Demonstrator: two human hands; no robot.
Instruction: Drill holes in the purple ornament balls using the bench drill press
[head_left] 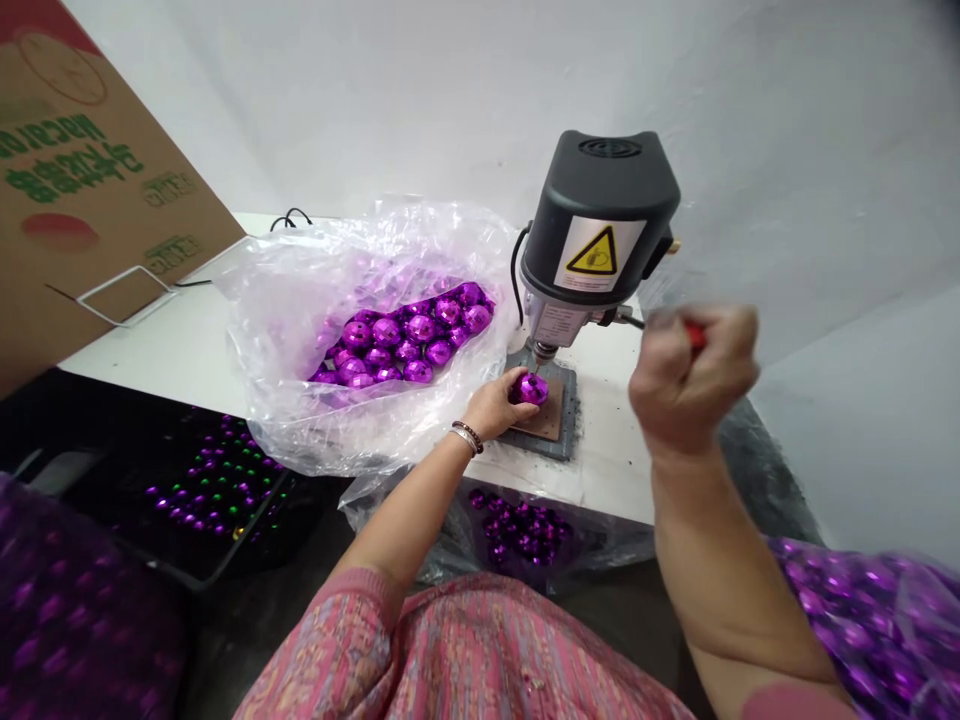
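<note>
A shiny purple faceted ball [533, 388] sits under the chuck of a black bench drill press [611, 215]. My left hand [496, 404] is closed on the ball from its left side, over a brown board [546, 418] on the drill's grey base [571, 400]. The thin bit appears to reach the ball's top; whether it has entered cannot be made out. My right hand [694, 375], somewhat blurred, is wrapped round the red-tipped feed lever [696, 335] at the drill's right side.
An open clear plastic bag [285, 410] of purple balls lies left of the drill on the white table [187, 345]. A cardboard box [105, 200] stands at far left. More bagged balls [525, 530] hang below the table edge, with others [877, 620] at lower right.
</note>
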